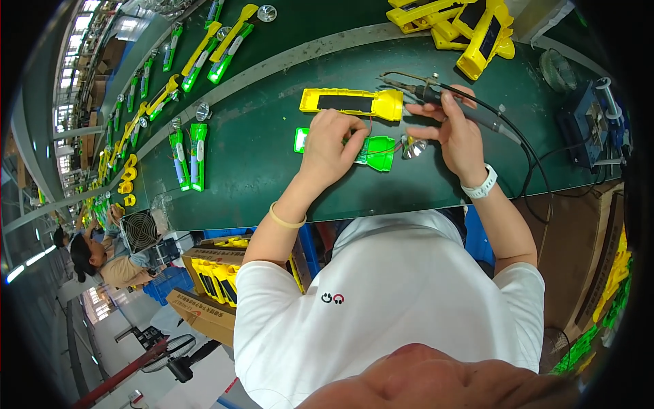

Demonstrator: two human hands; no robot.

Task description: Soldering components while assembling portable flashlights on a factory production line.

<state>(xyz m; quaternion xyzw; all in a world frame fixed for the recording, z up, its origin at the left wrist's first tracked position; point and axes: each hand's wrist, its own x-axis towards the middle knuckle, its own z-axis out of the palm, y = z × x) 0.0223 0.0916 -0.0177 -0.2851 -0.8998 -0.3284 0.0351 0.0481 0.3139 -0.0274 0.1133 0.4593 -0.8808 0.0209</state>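
Left hand (pixel 332 145) curls its fingers over the green casing (pixel 379 154) on the bench (pixel 252 150), just beside the yellow casing (pixel 351 102); whether they pinch anything, I can't tell! Right hand (pixel 460 140) grips 1 soldering iron (pixel 424 93), other fingers splayed apart near the shiny reflector (pixel 413 148).

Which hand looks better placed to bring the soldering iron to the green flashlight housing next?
Probably the right hand: it already holds the soldering iron. The left hand covers part of the green flashlight housing, so seems better suited to steadying it.
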